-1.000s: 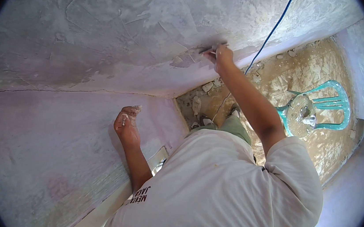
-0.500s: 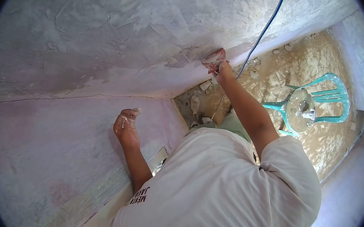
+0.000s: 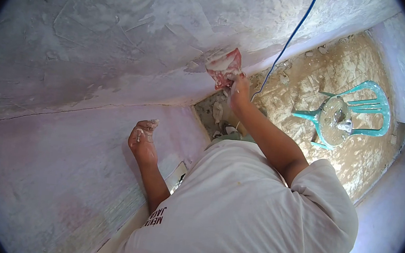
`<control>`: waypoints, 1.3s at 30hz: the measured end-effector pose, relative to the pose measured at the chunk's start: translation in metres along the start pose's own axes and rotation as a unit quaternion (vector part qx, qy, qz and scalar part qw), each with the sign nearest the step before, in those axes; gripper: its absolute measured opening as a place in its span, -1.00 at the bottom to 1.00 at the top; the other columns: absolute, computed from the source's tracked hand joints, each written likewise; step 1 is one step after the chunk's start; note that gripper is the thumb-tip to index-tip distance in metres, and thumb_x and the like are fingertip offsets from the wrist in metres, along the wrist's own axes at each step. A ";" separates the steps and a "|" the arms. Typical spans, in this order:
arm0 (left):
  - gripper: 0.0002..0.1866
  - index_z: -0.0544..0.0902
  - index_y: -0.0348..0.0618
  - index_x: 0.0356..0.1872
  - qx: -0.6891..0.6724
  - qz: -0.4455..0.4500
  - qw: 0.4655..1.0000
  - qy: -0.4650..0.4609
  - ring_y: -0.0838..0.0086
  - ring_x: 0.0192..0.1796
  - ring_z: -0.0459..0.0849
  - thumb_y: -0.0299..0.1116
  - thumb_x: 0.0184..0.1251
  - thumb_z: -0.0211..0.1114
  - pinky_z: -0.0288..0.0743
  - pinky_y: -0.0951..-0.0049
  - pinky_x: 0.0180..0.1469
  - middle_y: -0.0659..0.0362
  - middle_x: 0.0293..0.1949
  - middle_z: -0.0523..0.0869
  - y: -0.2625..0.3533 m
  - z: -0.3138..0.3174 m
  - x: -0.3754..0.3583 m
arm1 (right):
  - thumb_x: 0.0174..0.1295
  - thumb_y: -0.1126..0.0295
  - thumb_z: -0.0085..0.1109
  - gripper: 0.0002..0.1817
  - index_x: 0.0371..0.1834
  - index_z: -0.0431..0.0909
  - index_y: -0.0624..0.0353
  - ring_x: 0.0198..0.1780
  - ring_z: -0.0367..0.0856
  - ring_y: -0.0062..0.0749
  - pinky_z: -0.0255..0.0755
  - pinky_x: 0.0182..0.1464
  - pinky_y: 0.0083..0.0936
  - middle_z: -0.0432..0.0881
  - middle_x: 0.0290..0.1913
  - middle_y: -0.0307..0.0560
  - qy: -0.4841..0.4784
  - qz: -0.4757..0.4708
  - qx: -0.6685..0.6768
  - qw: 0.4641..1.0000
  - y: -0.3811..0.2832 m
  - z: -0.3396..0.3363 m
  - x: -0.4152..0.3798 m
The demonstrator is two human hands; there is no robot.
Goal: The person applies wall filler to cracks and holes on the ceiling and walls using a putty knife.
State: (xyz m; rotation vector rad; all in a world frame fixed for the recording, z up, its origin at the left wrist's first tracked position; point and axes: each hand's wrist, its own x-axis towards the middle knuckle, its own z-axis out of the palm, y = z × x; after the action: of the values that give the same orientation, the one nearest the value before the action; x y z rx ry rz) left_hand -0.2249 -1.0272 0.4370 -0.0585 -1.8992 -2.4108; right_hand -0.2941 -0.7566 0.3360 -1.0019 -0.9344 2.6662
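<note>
My right hand (image 3: 239,92) grips a red scraper (image 3: 226,68) smeared with pale plaster, its blade against or very close to the grey, patchy wall (image 3: 138,36). Bent at the wrist, my left hand (image 3: 142,137) is raised beside the lilac wall (image 3: 62,146). White paste coats its curled fingers, and what they may hold is too small to make out.
A green plastic chair (image 3: 373,106) stands on the dusty floor (image 3: 284,103) at the right, with a round, plaster-spattered thing (image 3: 332,121) on it. A blue cable (image 3: 290,39) hangs in front of the wall. Rubble lies along the wall's foot.
My right hand has moved left along the wall with the scraper, whose plaster-covered face now shows more broadly. My left hand has hardly moved.
</note>
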 end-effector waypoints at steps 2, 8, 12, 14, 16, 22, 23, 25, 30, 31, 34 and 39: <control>-0.70 0.51 -0.35 -0.30 0.003 -0.005 1.000 0.005 0.17 -0.10 0.58 -0.23 0.32 0.14 0.42 0.13 0.08 -0.01 -0.23 0.58 0.000 -0.001 -0.001 | 0.05 0.51 -0.08 -0.79 -0.22 0.44 0.24 -0.34 0.59 -0.30 0.56 -0.26 -0.26 0.56 -0.36 -0.07 0.035 0.037 -0.011 0.999 0.038 -0.032 0.025; -0.72 0.49 -0.28 -0.38 0.018 -0.016 1.000 0.016 0.18 -0.10 0.58 -0.22 0.33 0.14 0.42 0.13 0.08 0.01 -0.25 0.57 0.001 0.001 -0.003 | 0.07 0.54 -0.16 -0.82 -0.24 0.37 0.25 -0.40 0.54 -0.26 0.51 -0.35 -0.20 0.50 -0.38 -0.04 0.049 0.076 0.036 0.995 0.070 -0.016 0.067; -0.73 0.49 -0.27 -0.38 0.017 -0.019 0.999 0.018 0.18 -0.10 0.57 -0.22 0.33 0.13 0.41 0.12 0.09 0.01 -0.26 0.57 0.001 0.003 -0.002 | 0.10 0.54 -0.18 -0.86 -0.28 0.36 0.28 -0.41 0.52 -0.30 0.50 -0.40 -0.26 0.48 -0.42 -0.02 0.025 0.064 0.067 0.995 0.017 0.038 0.023; -0.73 0.49 -0.28 -0.37 0.016 -0.027 0.999 0.019 0.18 -0.10 0.57 -0.23 0.33 0.13 0.41 0.11 0.09 0.01 -0.26 0.57 -0.002 0.003 -0.005 | 0.09 0.54 -0.09 -0.91 -0.33 0.39 0.22 -0.38 0.53 -0.37 0.48 -0.27 -0.36 0.49 -0.43 -0.13 0.009 0.056 0.057 0.997 -0.007 0.053 -0.002; -0.73 0.50 -0.29 -0.36 0.019 -0.036 0.999 0.020 0.18 -0.11 0.57 -0.23 0.33 0.13 0.41 0.11 0.08 0.01 -0.27 0.57 -0.004 0.005 -0.006 | 0.09 0.53 -0.04 -0.91 -0.33 0.41 0.20 -0.35 0.54 -0.41 0.47 -0.20 -0.42 0.51 -0.41 -0.18 -0.025 0.028 0.043 0.998 -0.009 0.046 -0.015; -0.74 0.50 -0.33 -0.37 0.018 -0.071 0.997 -0.021 0.17 -0.12 0.57 -0.28 0.33 0.13 0.42 0.12 0.07 -0.02 -0.28 0.56 -0.020 0.008 -0.018 | 0.09 0.56 -0.07 -0.77 -0.15 0.42 0.25 -0.26 0.56 -0.42 0.48 -0.15 -0.45 0.55 -0.25 -0.12 -0.082 0.001 0.061 0.995 -0.007 0.006 -0.030; -0.75 0.50 -0.33 -0.37 0.014 -0.085 0.996 -0.029 0.17 -0.13 0.57 -0.29 0.33 0.13 0.42 0.13 0.07 -0.03 -0.28 0.56 -0.023 0.010 -0.023 | 0.09 0.56 -0.07 -0.75 -0.13 0.41 0.25 -0.25 0.56 -0.42 0.48 -0.15 -0.44 0.56 -0.23 -0.11 -0.075 0.016 0.070 0.995 0.004 -0.008 -0.022; -0.76 0.50 -0.34 -0.38 0.005 -0.111 0.993 -0.046 0.17 -0.14 0.56 -0.32 0.34 0.11 0.42 0.13 0.06 -0.03 -0.28 0.56 -0.030 0.017 -0.031 | 0.08 0.56 -0.09 -0.72 -0.10 0.40 0.24 -0.23 0.55 -0.43 0.50 -0.16 -0.41 0.55 -0.22 -0.10 -0.057 0.047 0.066 0.995 0.027 -0.034 -0.006; -0.78 0.50 -0.33 -0.41 0.001 -0.152 0.988 -0.033 0.18 -0.14 0.56 -0.36 0.37 0.06 0.42 0.13 0.05 -0.03 -0.29 0.55 -0.040 0.012 -0.050 | 0.08 0.56 -0.11 -0.78 -0.18 0.39 0.23 -0.33 0.55 -0.35 0.54 -0.22 -0.32 0.50 -0.33 -0.12 0.046 0.081 -0.020 0.995 0.088 -0.063 0.051; -0.78 0.50 -0.32 -0.41 0.000 -0.153 0.988 -0.035 0.18 -0.14 0.56 -0.37 0.37 0.04 0.42 0.13 0.05 -0.03 -0.28 0.55 -0.040 0.010 -0.052 | 0.08 0.57 -0.11 -0.82 -0.23 0.37 0.23 -0.38 0.53 -0.33 0.54 -0.25 -0.33 0.48 -0.38 -0.11 -0.013 0.064 0.013 0.998 0.087 -0.054 0.060; -0.78 0.49 -0.31 -0.42 0.000 -0.161 0.987 -0.028 0.18 -0.14 0.55 -0.38 0.38 0.02 0.42 0.13 0.05 -0.02 -0.28 0.55 -0.035 0.016 -0.055 | 0.09 0.58 -0.13 -0.92 -0.35 0.32 0.21 -0.49 0.49 -0.31 0.53 -0.31 -0.33 0.45 -0.45 -0.05 0.012 0.051 0.054 0.997 0.085 -0.005 0.097; -0.76 0.48 -0.29 -0.45 -0.012 -0.192 0.981 -0.014 0.18 -0.12 0.55 -0.34 0.38 0.04 0.41 0.11 0.06 -0.01 -0.28 0.54 -0.039 0.012 -0.059 | 0.11 0.57 -0.10 -0.93 -0.35 0.37 0.19 -0.36 0.53 -0.35 0.52 -0.24 -0.37 0.46 -0.41 -0.10 -0.039 -0.006 0.032 0.999 0.075 0.011 0.026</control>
State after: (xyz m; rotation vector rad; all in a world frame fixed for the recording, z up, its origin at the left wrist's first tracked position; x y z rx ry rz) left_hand -0.1692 -1.0044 0.3980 0.3022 -2.0547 -2.6794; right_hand -0.3152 -0.8137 0.2834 -0.8831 -0.8613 2.7237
